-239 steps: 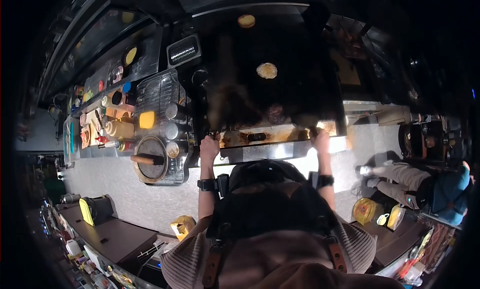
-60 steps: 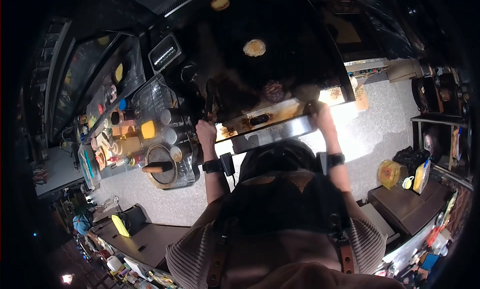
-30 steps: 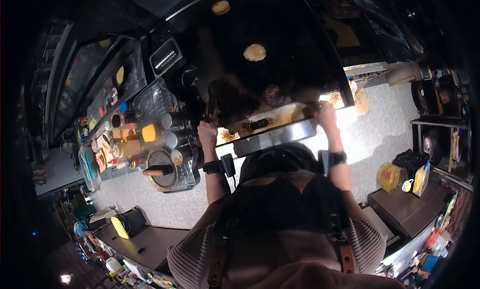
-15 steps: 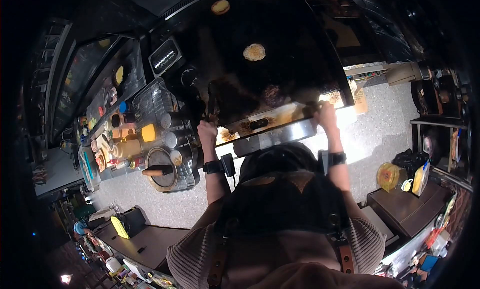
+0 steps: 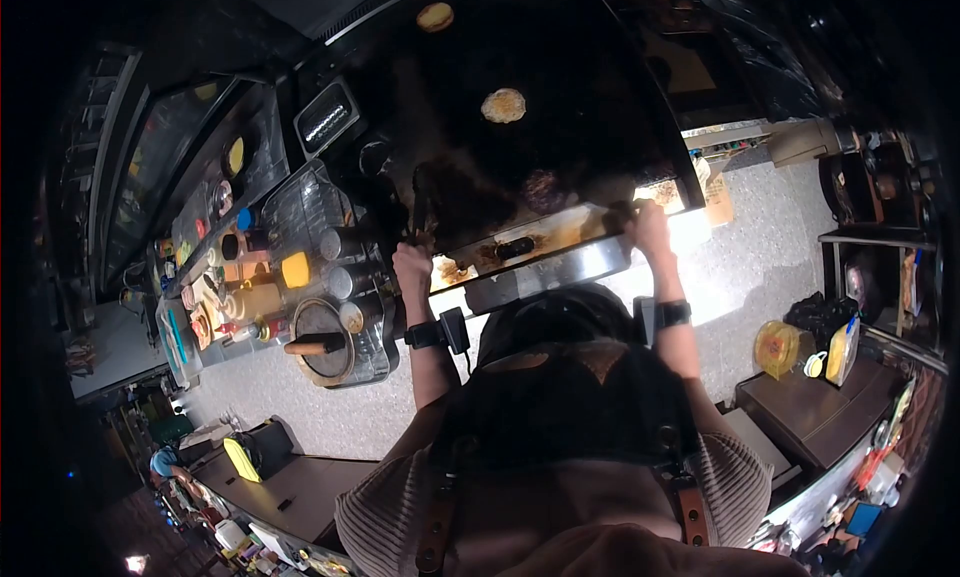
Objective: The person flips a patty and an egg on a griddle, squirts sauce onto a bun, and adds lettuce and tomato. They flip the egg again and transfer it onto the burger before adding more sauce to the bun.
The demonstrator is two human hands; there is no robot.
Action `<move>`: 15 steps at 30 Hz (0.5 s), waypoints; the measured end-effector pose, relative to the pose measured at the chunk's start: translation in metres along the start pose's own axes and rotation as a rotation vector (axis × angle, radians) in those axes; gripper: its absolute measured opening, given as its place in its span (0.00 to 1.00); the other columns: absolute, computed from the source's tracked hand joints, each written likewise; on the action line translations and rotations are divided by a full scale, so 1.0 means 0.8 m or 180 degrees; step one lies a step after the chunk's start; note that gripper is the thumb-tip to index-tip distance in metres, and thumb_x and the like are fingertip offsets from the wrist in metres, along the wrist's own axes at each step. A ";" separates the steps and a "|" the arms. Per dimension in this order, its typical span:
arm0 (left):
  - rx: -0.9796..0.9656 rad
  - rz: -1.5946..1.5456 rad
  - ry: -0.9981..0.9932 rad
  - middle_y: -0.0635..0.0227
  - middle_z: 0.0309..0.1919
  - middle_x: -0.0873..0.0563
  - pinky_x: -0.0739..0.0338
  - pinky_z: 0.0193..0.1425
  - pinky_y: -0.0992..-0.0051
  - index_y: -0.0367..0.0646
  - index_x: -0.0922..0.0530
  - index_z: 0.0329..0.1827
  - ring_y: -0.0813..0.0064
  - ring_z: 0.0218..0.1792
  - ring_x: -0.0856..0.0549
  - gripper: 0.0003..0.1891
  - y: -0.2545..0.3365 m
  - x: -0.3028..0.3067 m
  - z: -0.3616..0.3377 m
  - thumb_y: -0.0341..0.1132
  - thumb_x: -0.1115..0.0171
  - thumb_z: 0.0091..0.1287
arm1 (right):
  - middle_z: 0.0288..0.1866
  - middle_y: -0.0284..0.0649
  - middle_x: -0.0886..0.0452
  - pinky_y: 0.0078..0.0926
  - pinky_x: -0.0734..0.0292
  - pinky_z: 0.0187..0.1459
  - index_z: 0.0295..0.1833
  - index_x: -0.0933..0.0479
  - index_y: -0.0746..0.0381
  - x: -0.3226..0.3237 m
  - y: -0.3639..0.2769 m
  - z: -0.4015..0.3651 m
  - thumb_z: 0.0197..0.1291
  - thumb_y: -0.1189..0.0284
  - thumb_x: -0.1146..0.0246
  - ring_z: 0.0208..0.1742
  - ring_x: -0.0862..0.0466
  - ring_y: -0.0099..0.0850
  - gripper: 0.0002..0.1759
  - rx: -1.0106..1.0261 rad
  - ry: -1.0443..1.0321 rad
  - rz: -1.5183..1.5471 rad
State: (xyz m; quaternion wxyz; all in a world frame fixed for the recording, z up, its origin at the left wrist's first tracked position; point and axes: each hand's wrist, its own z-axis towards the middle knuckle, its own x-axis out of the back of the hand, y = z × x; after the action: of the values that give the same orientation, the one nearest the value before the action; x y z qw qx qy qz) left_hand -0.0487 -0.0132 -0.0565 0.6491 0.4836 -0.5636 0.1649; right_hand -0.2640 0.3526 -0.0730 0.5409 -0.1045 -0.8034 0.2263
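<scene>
My left hand (image 5: 412, 265) is closed at the front left corner of a black griddle (image 5: 590, 67). From its fist a dark, long tool (image 5: 421, 199) points onto the cooking surface; its exact kind is lost in shadow. At the front right edge my right hand (image 5: 648, 227) is also closed, with a dark shape by its fingers that I cannot make out. Between the hands, a browned patty (image 5: 545, 189) lies on the griddle. Farther back are a pale round piece with a browned top (image 5: 503, 105) and a bun half (image 5: 435, 17).
A greasy front trough (image 5: 560, 239) has a dark oval opening (image 5: 515, 248). Left of the griddle stand a metal pan (image 5: 327, 115), metal cups (image 5: 349, 279), a yellow container (image 5: 296, 269) and a round board with a wooden-handled tool (image 5: 316, 345). Brown cabinets (image 5: 820, 397) stand behind on the right.
My right hand has shifted very slightly left. The left hand stays almost in place, and the food on the griddle lies as before, apart from a small shift of the view.
</scene>
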 end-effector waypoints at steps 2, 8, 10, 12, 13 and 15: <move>-0.0053 0.0075 0.0076 0.32 0.34 0.20 0.25 0.47 0.50 0.27 0.25 0.31 0.35 0.41 0.20 0.18 -0.003 -0.003 0.001 0.40 0.49 0.60 | 0.41 0.54 0.18 0.40 0.23 0.49 0.47 0.23 0.66 -0.001 0.001 0.000 0.46 0.68 0.31 0.46 0.18 0.48 0.22 0.0010 0.0006 -0.0009; -0.0262 0.0186 0.0131 0.34 0.32 0.20 0.24 0.45 0.51 0.27 0.25 0.30 0.36 0.40 0.20 0.19 -0.023 -0.018 0.008 0.41 0.47 0.60 | 0.41 0.54 0.19 0.40 0.23 0.49 0.47 0.23 0.67 -0.001 0.002 -0.002 0.47 0.68 0.32 0.45 0.18 0.48 0.21 0.0061 0.0055 0.0018; -0.0093 0.0123 0.0106 0.34 0.32 0.20 0.24 0.44 0.51 0.28 0.25 0.30 0.36 0.40 0.19 0.19 -0.013 -0.012 0.006 0.41 0.45 0.60 | 0.41 0.54 0.19 0.40 0.23 0.48 0.47 0.23 0.66 0.000 0.001 -0.002 0.47 0.68 0.32 0.45 0.18 0.47 0.21 0.0068 0.0077 -0.0017; -0.0027 0.0222 0.0051 0.35 0.32 0.20 0.24 0.44 0.51 0.28 0.25 0.30 0.36 0.39 0.19 0.19 -0.014 -0.014 0.010 0.42 0.45 0.61 | 0.37 0.54 0.18 0.40 0.21 0.45 0.45 0.21 0.66 -0.002 0.000 -0.003 0.45 0.74 0.33 0.41 0.16 0.48 0.18 0.0145 0.0309 0.0004; -0.0035 0.0204 0.0075 0.35 0.32 0.20 0.24 0.44 0.51 0.28 0.25 0.30 0.37 0.39 0.19 0.19 -0.014 -0.014 0.009 0.42 0.45 0.61 | 0.35 0.55 0.17 0.39 0.20 0.43 0.44 0.20 0.66 -0.004 0.000 -0.003 0.45 0.77 0.34 0.39 0.16 0.48 0.17 0.0183 0.0425 0.0015; -0.0051 0.0168 0.0122 0.35 0.32 0.20 0.23 0.44 0.52 0.28 0.24 0.29 0.37 0.39 0.19 0.18 -0.013 -0.014 0.007 0.41 0.46 0.60 | 0.35 0.55 0.17 0.39 0.20 0.42 0.44 0.20 0.66 -0.005 0.002 -0.002 0.45 0.77 0.34 0.38 0.16 0.48 0.17 0.0213 0.0452 -0.0006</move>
State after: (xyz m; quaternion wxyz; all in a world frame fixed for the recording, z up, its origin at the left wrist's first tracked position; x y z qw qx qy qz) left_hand -0.0474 -0.0195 -0.0719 0.6590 0.4600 -0.5650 0.1867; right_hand -0.2608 0.3526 -0.0764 0.5998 -0.1014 -0.7550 0.2446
